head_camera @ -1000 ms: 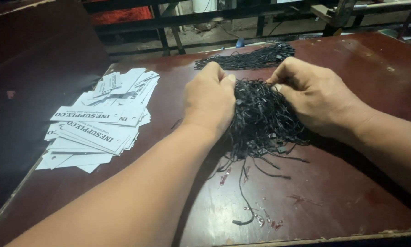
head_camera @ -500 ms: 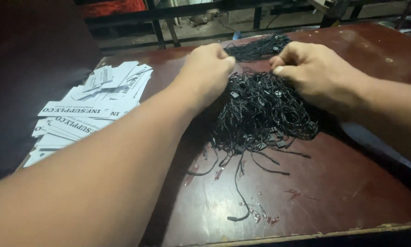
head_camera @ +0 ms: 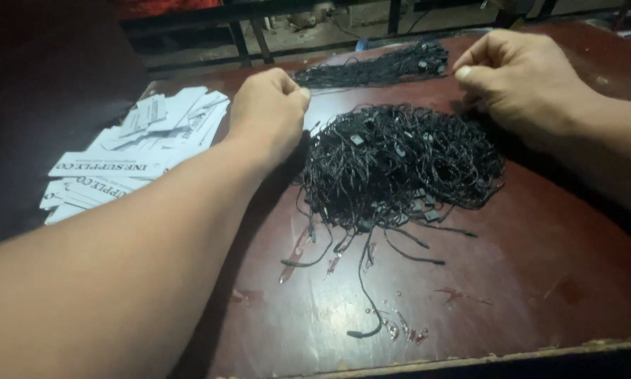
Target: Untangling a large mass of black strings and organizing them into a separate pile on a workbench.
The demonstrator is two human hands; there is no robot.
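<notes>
Beside the white tags (head_camera: pixel 129 151), left hand (head_camera: pixel 267 112) and right hand (head_camera: pixel 522 81) grips curl closed above the black string heap (head_camera: pixel 399 165)

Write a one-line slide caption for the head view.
Left hand and right hand, fingers pinched, above a tangled pile of black strings on a dark red table, white tags alongside.

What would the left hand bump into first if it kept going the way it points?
The left hand points away from the person, toward the table's far edge. First in that line looks to be the smaller bundle of black strings, slightly to its right; depth is hard to judge, so it might pass beside it.
</notes>
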